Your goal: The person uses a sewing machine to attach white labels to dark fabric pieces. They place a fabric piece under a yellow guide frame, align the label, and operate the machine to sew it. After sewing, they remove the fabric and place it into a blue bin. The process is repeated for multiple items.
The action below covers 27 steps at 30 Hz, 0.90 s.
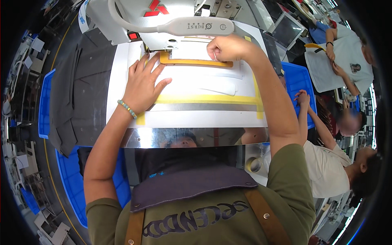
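Note:
My left hand (143, 83) lies flat with its fingers spread, the fingertips at the left end of an orange-edged frame (198, 62). A beaded bracelet is on that wrist. Over the right part of the frame, my right hand (230, 47) is closed with its fingers curled under; whatever they may hold is hidden. The frame rests on a white work surface (183, 118) marked with yellow tape (204, 99). Right above my left fingertips is the head of a white sewing machine (157, 41).
A grey lamp bar (196, 27) crosses just above my right hand. Dark fabric pieces (65, 98) drape over the left side. Blue bins stand at the left (69, 175) and right (298, 77). A shiny metal edge (155, 137) runs along the front. Other people work at the right.

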{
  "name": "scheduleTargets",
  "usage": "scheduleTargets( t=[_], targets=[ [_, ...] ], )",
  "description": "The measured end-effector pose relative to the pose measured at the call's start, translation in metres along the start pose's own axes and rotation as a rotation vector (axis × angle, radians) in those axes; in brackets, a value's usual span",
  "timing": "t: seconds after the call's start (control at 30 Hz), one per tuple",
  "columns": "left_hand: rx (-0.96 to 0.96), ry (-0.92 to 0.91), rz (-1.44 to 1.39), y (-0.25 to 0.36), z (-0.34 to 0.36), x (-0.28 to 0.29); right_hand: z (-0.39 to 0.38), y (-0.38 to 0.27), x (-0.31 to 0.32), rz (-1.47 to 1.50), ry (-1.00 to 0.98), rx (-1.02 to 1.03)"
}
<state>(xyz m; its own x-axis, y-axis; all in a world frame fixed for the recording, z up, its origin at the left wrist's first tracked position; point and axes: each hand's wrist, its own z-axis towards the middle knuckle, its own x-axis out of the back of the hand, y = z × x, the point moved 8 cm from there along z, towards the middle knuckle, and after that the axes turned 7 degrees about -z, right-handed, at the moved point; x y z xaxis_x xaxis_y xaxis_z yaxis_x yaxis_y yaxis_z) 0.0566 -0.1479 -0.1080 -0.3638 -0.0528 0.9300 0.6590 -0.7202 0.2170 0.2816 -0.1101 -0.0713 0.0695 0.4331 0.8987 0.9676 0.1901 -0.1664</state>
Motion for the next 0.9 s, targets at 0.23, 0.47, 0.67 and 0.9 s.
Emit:
scheduleTargets(
  t=[0.23, 0.47, 0.67, 0.9],
  targets=[
    [0.044, -0.043, -0.117, -0.005, -0.006, 0.003, 0.024, -0.008, -0.013, -0.467, 0.272, 0.054],
    [0.201, 0.306, 0.135, -0.084, -0.051, 0.096, -0.078, -0.014, 0.004, -0.105, 0.768, 0.138],
    [0.693, 0.184, 0.445, -0.246, -0.119, 0.124, -0.085, -0.002, -0.015, 0.044, 0.82, 0.138],
    [0.686, 0.173, 0.461, -0.33, -0.114, 0.091, -0.082, 0.021, -0.024, -0.037, 0.962, 0.181]
  ],
)
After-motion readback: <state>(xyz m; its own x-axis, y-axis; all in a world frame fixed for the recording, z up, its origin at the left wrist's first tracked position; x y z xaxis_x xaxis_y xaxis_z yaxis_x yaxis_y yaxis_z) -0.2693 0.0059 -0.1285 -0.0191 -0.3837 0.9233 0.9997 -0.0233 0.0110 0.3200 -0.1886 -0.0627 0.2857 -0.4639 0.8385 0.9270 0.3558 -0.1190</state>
